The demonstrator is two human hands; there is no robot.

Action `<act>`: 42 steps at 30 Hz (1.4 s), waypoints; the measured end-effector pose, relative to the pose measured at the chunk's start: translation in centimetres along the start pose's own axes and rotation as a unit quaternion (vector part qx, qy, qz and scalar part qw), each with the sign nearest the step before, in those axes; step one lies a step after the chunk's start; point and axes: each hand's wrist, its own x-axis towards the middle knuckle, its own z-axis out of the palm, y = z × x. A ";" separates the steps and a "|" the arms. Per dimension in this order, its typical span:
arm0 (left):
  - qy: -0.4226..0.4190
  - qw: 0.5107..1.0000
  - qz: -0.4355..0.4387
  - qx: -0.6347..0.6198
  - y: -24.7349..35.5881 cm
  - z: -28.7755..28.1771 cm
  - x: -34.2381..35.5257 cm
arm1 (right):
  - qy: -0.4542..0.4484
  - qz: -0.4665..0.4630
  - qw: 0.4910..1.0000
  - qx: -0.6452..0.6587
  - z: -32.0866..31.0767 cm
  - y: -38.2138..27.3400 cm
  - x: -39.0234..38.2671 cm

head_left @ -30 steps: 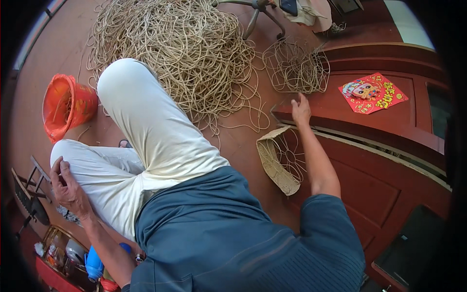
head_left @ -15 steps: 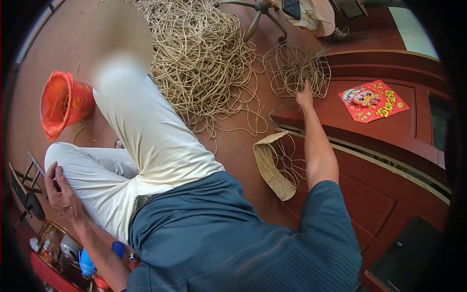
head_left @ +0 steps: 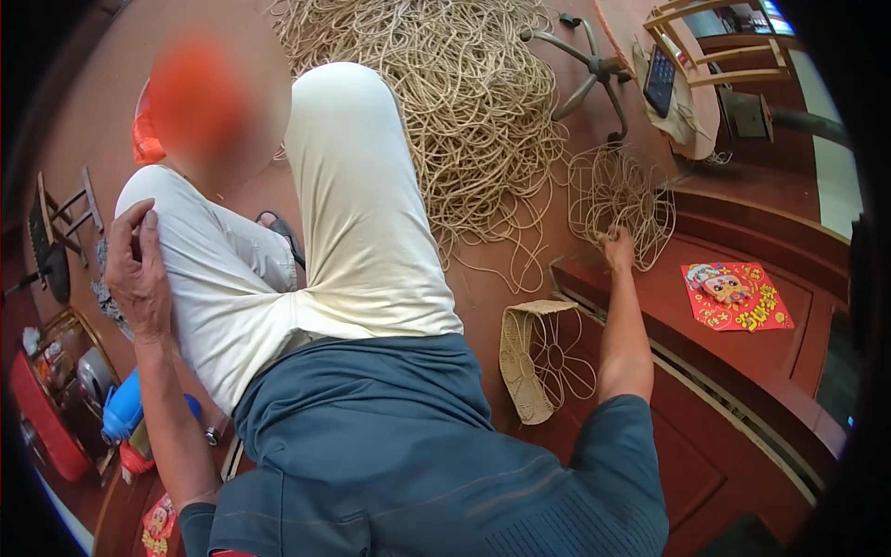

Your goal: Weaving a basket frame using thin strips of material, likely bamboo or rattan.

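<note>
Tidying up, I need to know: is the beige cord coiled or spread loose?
Spread loose: the beige cord lies tangled across the floor.

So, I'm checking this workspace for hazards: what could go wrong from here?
The right hand is at the overlapping wire loops, which might snag on one another. Loose strands from the cord pile lie close by and could catch too. The phone appears near its support's edge; a bump might knock it off.

Reddish-brown floor [head_left: 88,107], dark red panelled woodwork [head_left: 673,464] on the right.
A star-shaped metal chair base [head_left: 608,67] and pale wooden chair frame [head_left: 742,55] show toward the upper right.
</note>
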 end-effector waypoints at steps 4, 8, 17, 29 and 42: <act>0.001 1.000 0.004 -0.001 -0.2 0.3 -0.2 | 0.044 -0.043 0.998 0.014 -0.3 -0.8 -2.3; 0.001 1.000 0.028 0.003 -0.6 0.8 -0.1 | 0.126 -0.116 0.985 -0.034 -1.7 -2.5 -5.4; 0.027 0.998 0.035 -0.037 -0.9 1.0 -0.1 | -0.017 -0.194 0.939 0.285 -7.4 -13.8 -13.1; 0.042 0.993 0.044 -0.098 -0.6 1.0 -0.4 | -0.213 -0.269 0.800 0.493 -14.6 -31.2 -20.4; 0.066 0.966 0.094 -0.232 7.0 -2.5 -0.6 | 0.118 -0.731 0.671 -0.020 -19.8 -44.5 -28.8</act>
